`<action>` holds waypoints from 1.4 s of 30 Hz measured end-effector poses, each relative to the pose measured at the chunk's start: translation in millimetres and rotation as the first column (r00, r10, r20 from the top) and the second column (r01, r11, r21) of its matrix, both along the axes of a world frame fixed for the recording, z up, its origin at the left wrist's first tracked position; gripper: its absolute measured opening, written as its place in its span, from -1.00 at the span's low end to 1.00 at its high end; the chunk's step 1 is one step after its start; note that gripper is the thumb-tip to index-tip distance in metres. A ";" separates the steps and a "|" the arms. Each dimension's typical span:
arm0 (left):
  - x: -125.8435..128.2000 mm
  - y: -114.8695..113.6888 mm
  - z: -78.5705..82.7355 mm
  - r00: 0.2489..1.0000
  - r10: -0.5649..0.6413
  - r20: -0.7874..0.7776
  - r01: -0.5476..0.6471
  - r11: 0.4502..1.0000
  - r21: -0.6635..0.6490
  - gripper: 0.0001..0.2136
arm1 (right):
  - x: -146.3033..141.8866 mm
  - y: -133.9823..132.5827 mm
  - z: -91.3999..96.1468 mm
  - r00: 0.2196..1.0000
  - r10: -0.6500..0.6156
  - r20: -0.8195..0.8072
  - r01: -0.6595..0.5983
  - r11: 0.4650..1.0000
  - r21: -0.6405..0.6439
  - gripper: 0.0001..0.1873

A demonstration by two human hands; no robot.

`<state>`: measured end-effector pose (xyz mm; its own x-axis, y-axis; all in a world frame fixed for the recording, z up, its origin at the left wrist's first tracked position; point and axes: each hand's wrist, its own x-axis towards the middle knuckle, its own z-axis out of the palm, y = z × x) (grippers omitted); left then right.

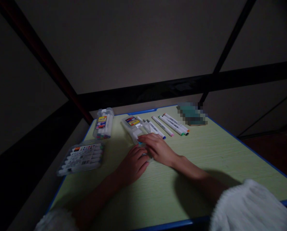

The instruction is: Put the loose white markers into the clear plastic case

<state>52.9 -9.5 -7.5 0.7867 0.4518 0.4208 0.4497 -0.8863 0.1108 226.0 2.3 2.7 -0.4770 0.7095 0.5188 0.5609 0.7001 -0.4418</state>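
A clear plastic marker case (130,127) with a yellow, red and blue label lies at mid-table, its near end under both hands. My left hand (133,164) is closed on that near end, fingers curled over the clear plastic. My right hand (159,148) reaches across from the right, its fingers bent and pressed together on the case. A small teal spot shows by its fingertips; what it belongs to is mostly hidden. Just beyond the right hand lie loose white markers, among them a blue-tipped marker (157,129) and a pink-tipped marker (163,126).
More white markers (173,124) with green, black and orange ends lie to the right. A filled marker case (104,124) stands at the back left; another filled case (83,158) lies at the left edge. A pixelated greenish block (192,114) sits back right on the blue-edged table (206,150).
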 end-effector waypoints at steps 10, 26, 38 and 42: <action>0.5 1.3 -1.8 1.000 -0.005 0.006 0.005 1.000 -0.004 -0.86 | -2.1 -1.2 6.0 0.995 -0.021 0.102 0.028 0.997 -0.069 -0.51; 0.8 1.5 -1.1 1.000 -0.010 0.019 0.010 1.000 0.010 -0.86 | -4.1 -0.9 6.1 0.990 -0.044 0.137 0.054 0.996 -0.070 -0.50; 0.4 1.8 -2.9 1.000 -0.012 0.023 0.011 1.000 0.009 -0.87 | -4.6 -2.7 7.3 0.986 -0.050 0.156 0.062 0.995 -0.074 -0.48; 0.2 1.9 -3.3 1.000 -0.016 0.015 0.016 1.000 0.012 -0.87 | -3.9 -2.5 7.0 0.986 -0.050 0.160 0.062 0.996 -0.066 -0.48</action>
<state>53.1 -7.5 -10.8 0.7873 0.4340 0.4380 0.4334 -0.8948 0.1075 222.1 -0.2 9.7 -0.5076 0.7694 0.3878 0.6651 0.6361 -0.3913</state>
